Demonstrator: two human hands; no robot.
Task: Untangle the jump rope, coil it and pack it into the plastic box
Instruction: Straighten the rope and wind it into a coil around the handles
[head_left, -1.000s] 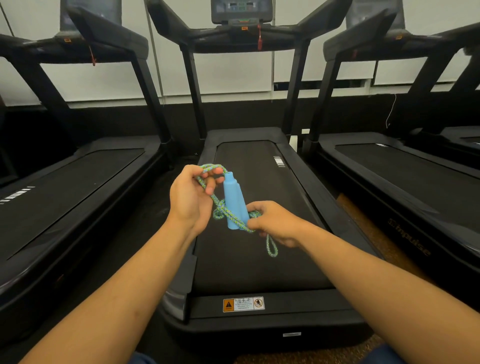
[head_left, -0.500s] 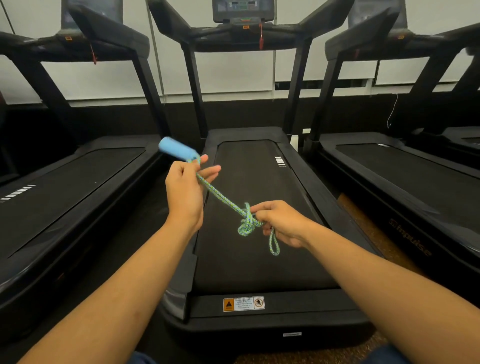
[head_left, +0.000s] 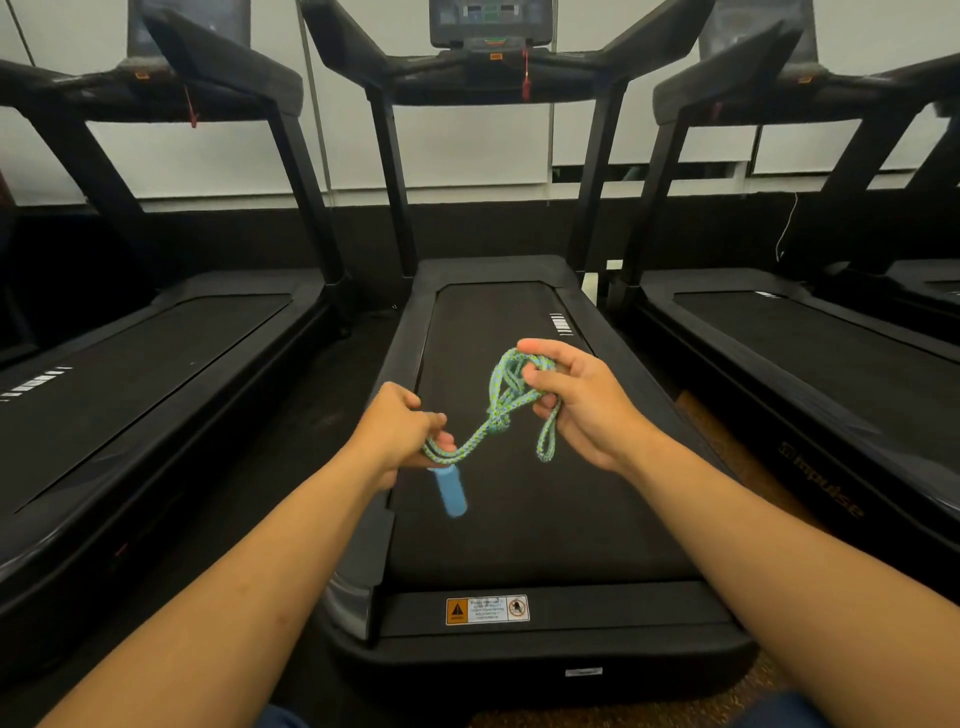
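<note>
Handle (head_left: 451, 491) has swung: half a second ago it was up above the left hand (head_left: 400, 434) pointing away, a second ago upright between both hands. Now it hangs below the left hand, blurred, over the belt of the middle treadmill (head_left: 524, 519)

Left hand dropped lower and closer to the body, fingers closed around a strand of the rope (head_left: 501, 405) just above the handle. Right hand (head_left: 576, 402) went up and away, fingers curled shut on a bunch of loops at the top; one small loop dangles free below that hand

Rope runs taut-ish between the hands, whole thing held in the air above the belt, touching nothing else. The knot (head_left: 497, 422) sits mid-span, nearer the right hand, and looks the same tight clump as half a second ago

Read: hands pulled apart and the handle flipped, but the knot hasn't come loose. Pulling the ends probably cinches it harder. Likely needs the handle fed back through a loop, or the knot picked open with fingertips, not more tension

Task status: still on untangling. No coiling started. Second handle not visible, could be hidden in the right hand, can't tell. Plastic box isn't in view anywhere, so packing is well off

Risk: swinging handle could snag a loop and add a turn
</note>
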